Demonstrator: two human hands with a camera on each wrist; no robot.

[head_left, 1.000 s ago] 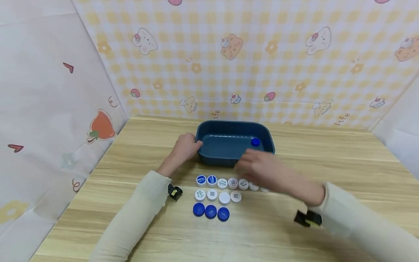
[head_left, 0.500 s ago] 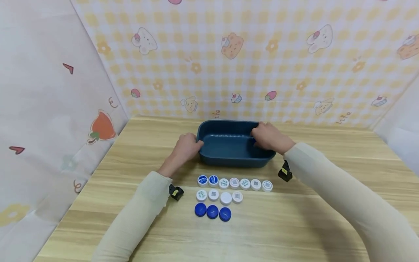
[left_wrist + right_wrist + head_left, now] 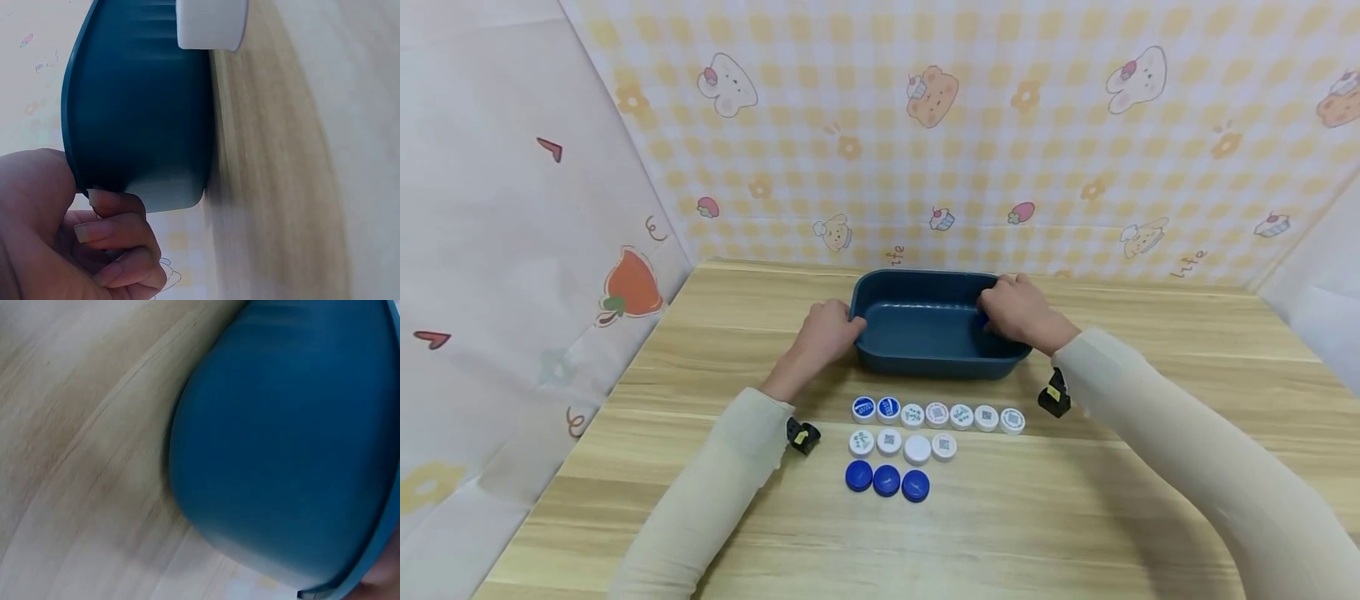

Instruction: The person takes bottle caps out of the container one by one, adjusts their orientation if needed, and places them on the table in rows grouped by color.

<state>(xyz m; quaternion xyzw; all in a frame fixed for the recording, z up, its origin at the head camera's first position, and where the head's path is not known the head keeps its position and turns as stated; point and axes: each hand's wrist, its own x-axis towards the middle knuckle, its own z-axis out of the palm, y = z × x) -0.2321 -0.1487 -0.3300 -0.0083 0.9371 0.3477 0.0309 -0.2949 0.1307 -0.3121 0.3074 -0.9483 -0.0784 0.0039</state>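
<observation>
A dark teal plastic bin (image 3: pixel 936 367) stands on the wooden table. My left hand (image 3: pixel 829 333) grips its left rim, thumb over the inside edge; the left wrist view shows the fingers curled against the bin's outer wall. My right hand (image 3: pixel 1021 312) reaches over the right rim down into the bin, fingers curled at a blue bottle cap (image 3: pixel 984 322), which they mostly hide. In the right wrist view the bin's wall blocks the fingertips. In front of the bin lie rows of caps: white and blue-printed caps (image 3: pixel 937 415), white caps (image 3: pixel 916 450) and three plain blue caps (image 3: pixel 887 480).
The table (image 3: pixel 760 533) extends to both sides of the bin. Behind the bin hangs a yellow checked cloth (image 3: pixel 880 192), with a white cloth (image 3: pixel 512 250) on the left side. Black wrist cameras (image 3: pixel 1054 395) hang below both wrists.
My right hand has gone from above the top row of caps up and right into the bin, to the blue cap, and stays there. The left hand keeps its grip on the rim.
</observation>
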